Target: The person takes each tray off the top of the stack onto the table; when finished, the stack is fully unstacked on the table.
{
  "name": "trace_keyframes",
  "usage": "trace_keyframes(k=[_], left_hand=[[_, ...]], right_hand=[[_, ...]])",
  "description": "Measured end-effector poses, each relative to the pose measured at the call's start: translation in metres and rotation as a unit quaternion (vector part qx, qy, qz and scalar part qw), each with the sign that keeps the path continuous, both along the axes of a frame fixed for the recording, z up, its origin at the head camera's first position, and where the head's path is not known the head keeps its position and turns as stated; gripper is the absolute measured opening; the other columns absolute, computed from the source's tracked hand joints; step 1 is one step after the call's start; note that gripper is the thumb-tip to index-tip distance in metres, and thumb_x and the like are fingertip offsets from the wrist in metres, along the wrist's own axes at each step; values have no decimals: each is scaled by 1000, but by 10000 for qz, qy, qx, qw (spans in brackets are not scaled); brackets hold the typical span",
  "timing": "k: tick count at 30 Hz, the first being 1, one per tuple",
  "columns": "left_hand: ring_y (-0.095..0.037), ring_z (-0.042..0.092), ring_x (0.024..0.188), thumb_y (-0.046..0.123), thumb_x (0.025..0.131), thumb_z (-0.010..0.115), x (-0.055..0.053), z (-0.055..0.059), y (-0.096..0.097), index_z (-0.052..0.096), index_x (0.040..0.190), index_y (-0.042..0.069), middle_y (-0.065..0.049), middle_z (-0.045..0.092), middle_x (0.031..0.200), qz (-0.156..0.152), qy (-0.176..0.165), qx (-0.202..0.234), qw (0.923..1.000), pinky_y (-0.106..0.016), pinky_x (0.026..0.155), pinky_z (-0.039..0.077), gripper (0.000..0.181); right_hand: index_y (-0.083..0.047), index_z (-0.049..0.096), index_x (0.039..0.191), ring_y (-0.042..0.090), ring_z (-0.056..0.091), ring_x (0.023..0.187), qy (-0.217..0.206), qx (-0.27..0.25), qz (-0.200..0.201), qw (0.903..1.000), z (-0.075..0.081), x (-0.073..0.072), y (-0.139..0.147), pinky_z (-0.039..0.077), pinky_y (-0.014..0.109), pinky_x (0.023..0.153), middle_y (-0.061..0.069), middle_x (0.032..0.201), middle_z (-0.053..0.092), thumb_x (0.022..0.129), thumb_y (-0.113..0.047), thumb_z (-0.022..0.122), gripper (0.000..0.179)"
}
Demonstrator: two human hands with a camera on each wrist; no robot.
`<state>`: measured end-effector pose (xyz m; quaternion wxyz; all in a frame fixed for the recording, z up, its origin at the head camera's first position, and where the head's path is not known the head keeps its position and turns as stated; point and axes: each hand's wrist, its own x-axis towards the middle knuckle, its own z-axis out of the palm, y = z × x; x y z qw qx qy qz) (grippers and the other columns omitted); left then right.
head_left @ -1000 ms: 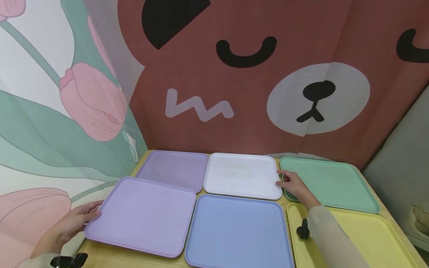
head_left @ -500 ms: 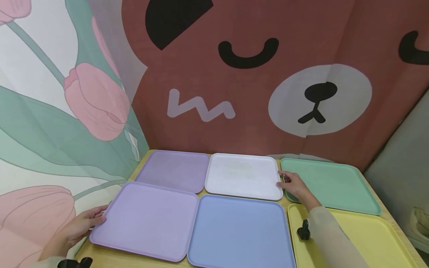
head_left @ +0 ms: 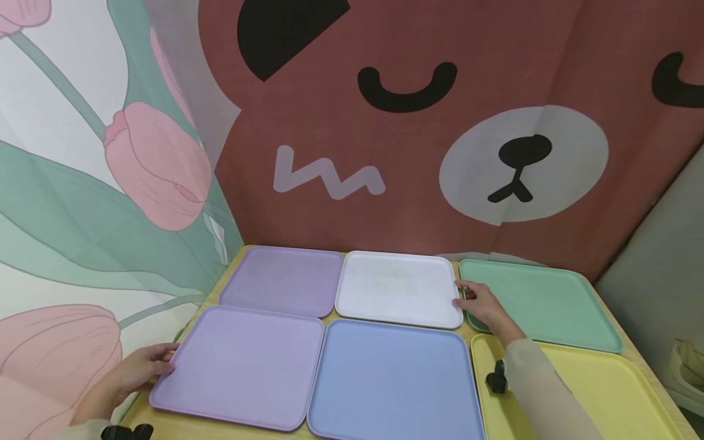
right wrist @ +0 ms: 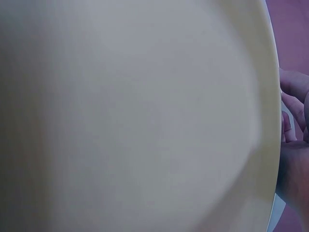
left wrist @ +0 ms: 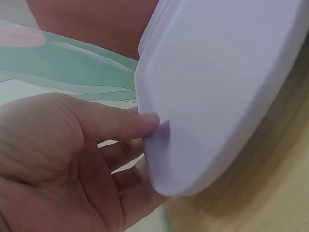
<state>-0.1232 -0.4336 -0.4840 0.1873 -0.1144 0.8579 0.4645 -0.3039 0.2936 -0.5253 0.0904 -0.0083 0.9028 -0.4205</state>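
My left hand (head_left: pixel 134 373) grips the left edge of a lavender tray (head_left: pixel 242 366) at the front left. In the left wrist view the thumb (left wrist: pixel 145 124) lies on its rim, with the fingers curled beneath; that tray edge stands a little above the wood. My right hand (head_left: pixel 484 305) holds the right edge of a white tray (head_left: pixel 398 287) in the back row, thumb and forefinger on its rim. Its other fingers are mostly hidden at the gap beside a green tray (head_left: pixel 544 305). In the right wrist view the right hand (right wrist: pixel 295 116) shows only partly.
A second purple tray (head_left: pixel 283 281) lies at the back left. A blue tray (head_left: pixel 396 379) is front centre and a yellow tray (head_left: pixel 599 385) front right, under the right forearm. All sit on a wooden table (head_left: pixel 220 426) against a bear-print cloth (head_left: pixel 401 214).
The front lavender tray has come down and toward me, off the back purple tray's near edge, with my left hand still gripping it. My right hand and the other trays stay put.
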Motion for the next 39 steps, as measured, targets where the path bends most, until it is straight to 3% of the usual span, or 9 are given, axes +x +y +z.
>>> trace_keyframes(k=[9,15,20,24,30,34,39], left_hand=[[-36,63,109,21,102,56,-12,17,9,40,144,-13,-35,56,129,-33,-21,-641,9979,-48,84,58,56],[-31,64,102,21,104,53,-18,30,27,41,142,-15,-31,61,122,-183,391,-798,9959,-42,80,59,54],[-22,63,88,16,102,55,-37,28,55,48,137,-16,-21,66,107,-305,1024,-875,9904,-33,70,57,48],[-24,65,87,12,100,58,-56,26,80,54,131,-15,-23,67,105,-493,1563,-883,9825,-33,68,58,41],[-26,65,90,7,98,61,-87,23,121,59,127,-12,-21,68,104,-674,2071,-715,9734,-32,68,57,35],[-24,64,91,7,97,62,-103,23,145,63,124,-8,-20,70,106,-824,2403,-925,9628,-29,69,54,31],[-28,66,94,9,95,65,-117,21,168,68,122,-1,-16,72,110,-1021,2758,-1332,9465,-37,80,52,29]], right_hand=[[-2,39,154,32,39,107,-7,-83,23,10000,3,2,3,41,45,88,19,121,43,98,-21,67,66],[-3,40,154,32,40,109,-46,-110,7,9999,1,3,2,41,46,91,19,124,44,98,-20,67,65],[-2,40,153,35,41,114,3,-33,-63,10000,2,3,3,42,51,97,23,132,43,98,-20,67,64],[-1,42,152,34,43,112,110,32,-26,9999,1,1,2,43,49,95,24,130,45,98,-19,68,63],[-1,43,152,34,45,111,158,43,-8,9999,4,-3,4,44,49,94,23,129,48,98,-19,68,63],[0,43,151,33,44,109,108,-47,1,9999,5,-3,4,44,46,91,22,124,48,98,-20,67,61],[1,42,151,36,47,118,-19,-446,29,9990,12,0,5,46,48,95,23,131,49,103,-21,59,55]])
